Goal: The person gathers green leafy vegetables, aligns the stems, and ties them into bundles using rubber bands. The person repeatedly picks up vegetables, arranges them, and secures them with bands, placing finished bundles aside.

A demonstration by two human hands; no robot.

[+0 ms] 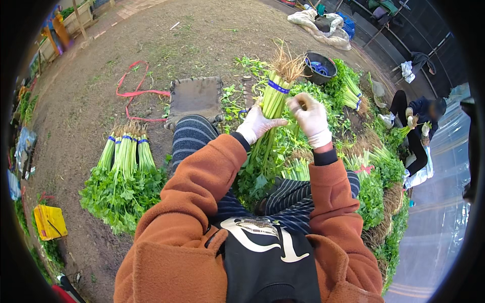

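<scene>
My left hand (258, 122), in a pale glove, grips a bunch of celery (273, 100) by its stalks, roots up and leaves hanging towards my lap. A blue printed band (278, 86) circles the stalks just below the roots. Just right of the bunch is my right hand (310, 117), gloved too, its fingers curled; whether it pinches anything small cannot be told. Banded celery bunches (127, 155) lie together on the soil at the left. Loose celery leaves and stalks (295, 132) spread behind and under my hands.
A black bucket (321, 78) holds blue bands, beside more banded celery (351, 92). Rooted celery (369, 189) is heaped at the right. Ahead lie a dark padded mat (195, 97) and red strapping (132, 92). A co-worker (420, 117) sits at the far right; a yellow container (50, 222) stands left.
</scene>
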